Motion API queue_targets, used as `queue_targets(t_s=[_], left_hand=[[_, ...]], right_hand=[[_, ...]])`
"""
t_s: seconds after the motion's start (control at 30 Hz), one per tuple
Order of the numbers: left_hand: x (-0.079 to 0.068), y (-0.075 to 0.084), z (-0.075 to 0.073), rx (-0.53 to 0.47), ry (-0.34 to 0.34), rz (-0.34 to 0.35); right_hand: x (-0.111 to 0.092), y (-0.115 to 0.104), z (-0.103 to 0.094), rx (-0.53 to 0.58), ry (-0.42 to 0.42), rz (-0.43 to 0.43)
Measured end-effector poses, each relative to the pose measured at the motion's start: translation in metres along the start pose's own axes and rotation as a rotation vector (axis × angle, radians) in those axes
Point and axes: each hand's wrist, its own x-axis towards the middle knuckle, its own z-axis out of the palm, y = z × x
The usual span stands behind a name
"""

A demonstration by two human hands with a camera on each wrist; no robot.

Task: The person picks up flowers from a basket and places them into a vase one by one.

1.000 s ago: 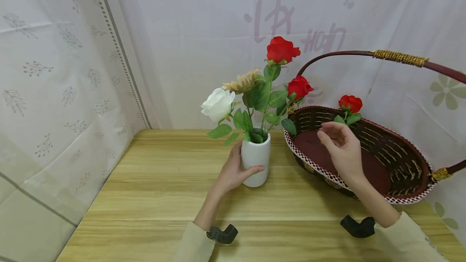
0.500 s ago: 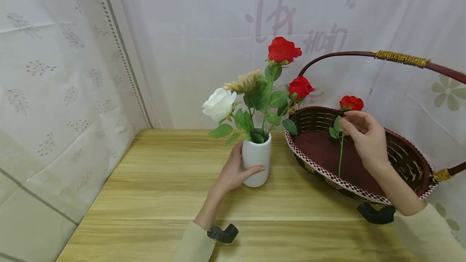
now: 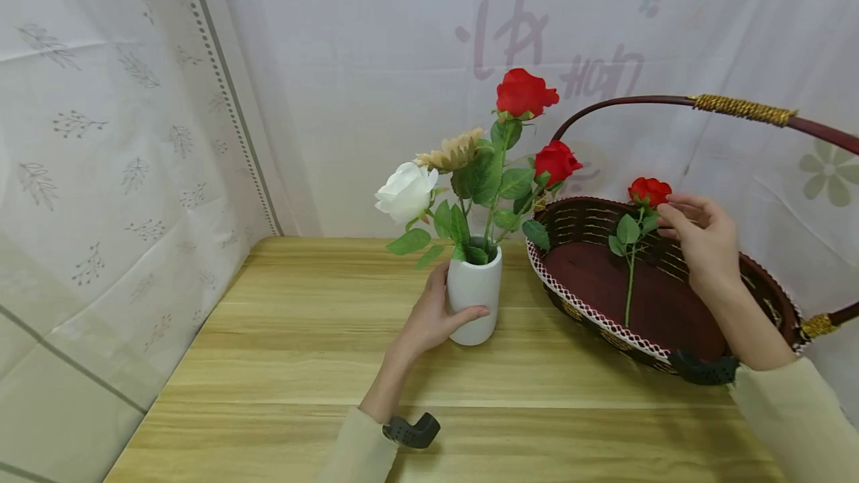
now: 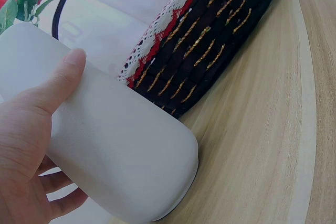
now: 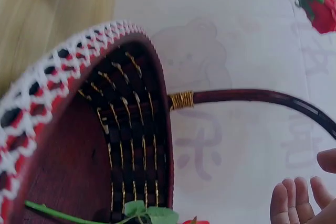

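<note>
My left hand [image 3: 429, 319] grips the white vase [image 3: 478, 297], thumb across its front and fingers behind. The vase stands upright on the table; in the left wrist view its smooth side [image 4: 126, 140] fills the middle. It holds a white rose [image 3: 406, 192], a tan daisy-like flower [image 3: 451, 151] and two red roses [image 3: 526, 92]. Another red rose [image 3: 648, 191] leans in the dark woven basket [image 3: 584, 267], stem toward the near rim. My right hand [image 3: 711, 244] hovers above the basket just right of this bloom, fingers loosely bent. The right wrist view shows nothing in its fingers [image 5: 299, 200].
The basket's tall arched handle [image 3: 741, 109] rises over the right side, with gold wrapping. A wooden table [image 3: 322, 364] lies beneath everything. Printed pale cloth [image 3: 349, 95] hangs behind and at the left.
My right hand has moved right over the basket, past the leaning rose, baring its leaves and stem. My left hand keeps its grip on the vase.
</note>
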Motion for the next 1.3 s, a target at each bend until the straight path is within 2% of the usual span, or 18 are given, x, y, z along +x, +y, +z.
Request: queue_targets(t_s=[0.13, 0.37, 0.53, 0.67, 0.97, 1.3], left_hand=[[0.000, 0.000, 0.000, 0.001, 0.000, -0.001], [0.000, -0.001, 0.000, 0.006, 0.001, 0.000], [0.000, -0.001, 0.000, 0.004, 0.003, 0.001], [0.000, -0.002, 0.000, 0.001, 0.002, 0.003], [0.000, -0.002, 0.000, -0.011, -0.003, 0.013], [-0.001, -0.001, 0.000, -0.012, 0.000, 0.013]], right_hand=[[0.007, 0.003, -0.004, 0.012, 0.040, 0.020], [0.021, 0.011, -0.006, -0.010, 0.201, 0.050], [0.031, 0.017, -0.010, 0.020, 0.273, 0.083], [0.036, 0.024, -0.016, 0.063, 0.300, 0.122], [0.044, 0.040, -0.035, 0.084, 0.352, 0.212], [0.047, 0.063, -0.044, 0.078, 0.314, 0.316]])
